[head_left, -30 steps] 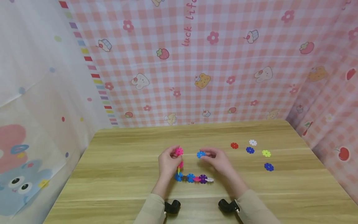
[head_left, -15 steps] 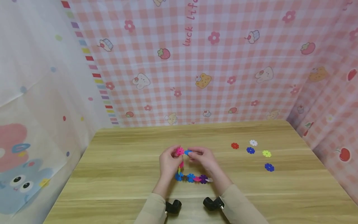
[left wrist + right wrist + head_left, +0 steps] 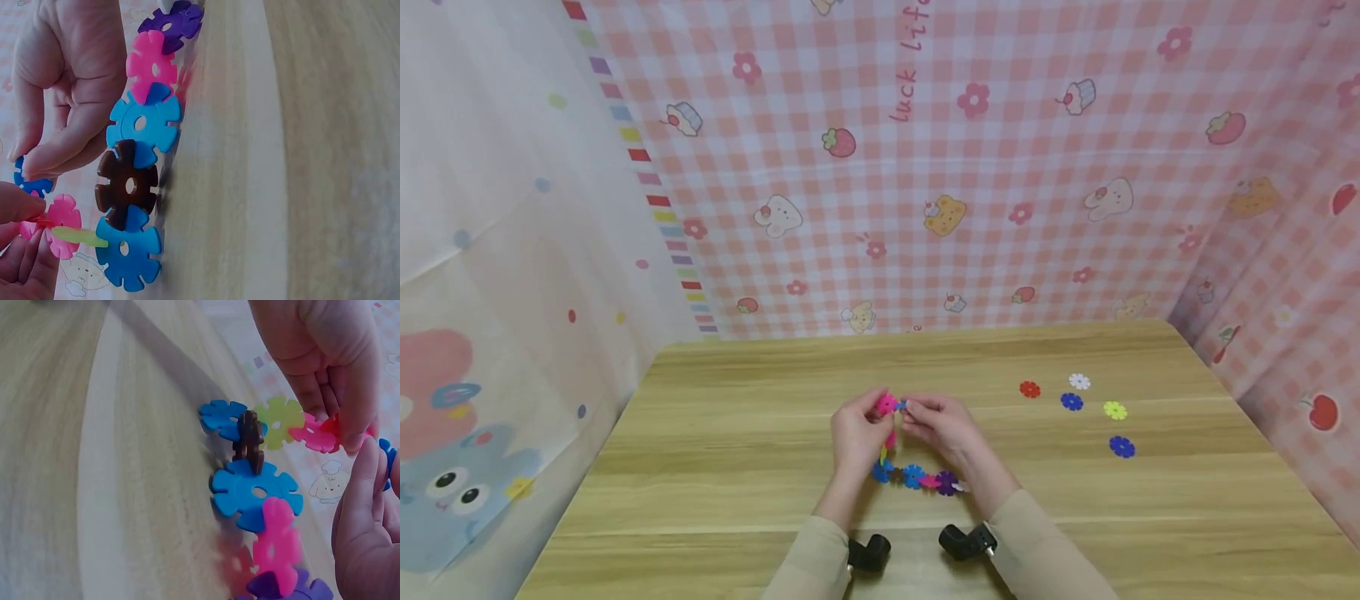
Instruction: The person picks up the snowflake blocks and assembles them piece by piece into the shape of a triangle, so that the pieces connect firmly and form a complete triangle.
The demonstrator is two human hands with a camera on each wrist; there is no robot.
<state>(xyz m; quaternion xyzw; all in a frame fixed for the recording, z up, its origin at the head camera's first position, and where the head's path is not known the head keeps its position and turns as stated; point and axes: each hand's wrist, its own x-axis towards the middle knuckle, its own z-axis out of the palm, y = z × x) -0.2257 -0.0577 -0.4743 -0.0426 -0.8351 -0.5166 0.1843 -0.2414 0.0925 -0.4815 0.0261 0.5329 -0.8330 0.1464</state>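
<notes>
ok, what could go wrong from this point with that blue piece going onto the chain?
1. The right hand pinches the blue disc only at its edge beside the pink disc that the left hand holds; if the slots are misaligned it may slip out.
2. The chain stands on disc edges on the table; pushing could tip it or pop a joint.
3. Both hands cover the joint in the head view, so alignment is hard to check.

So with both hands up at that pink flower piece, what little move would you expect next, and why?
Probably the right hand slides its blue piece into a notch of the pink piece that the left hand pinches. The two pieces already sit edge to edge at the top of the chain, whose lower part rests on the table, so a short push looks enough to lock them.
</notes>
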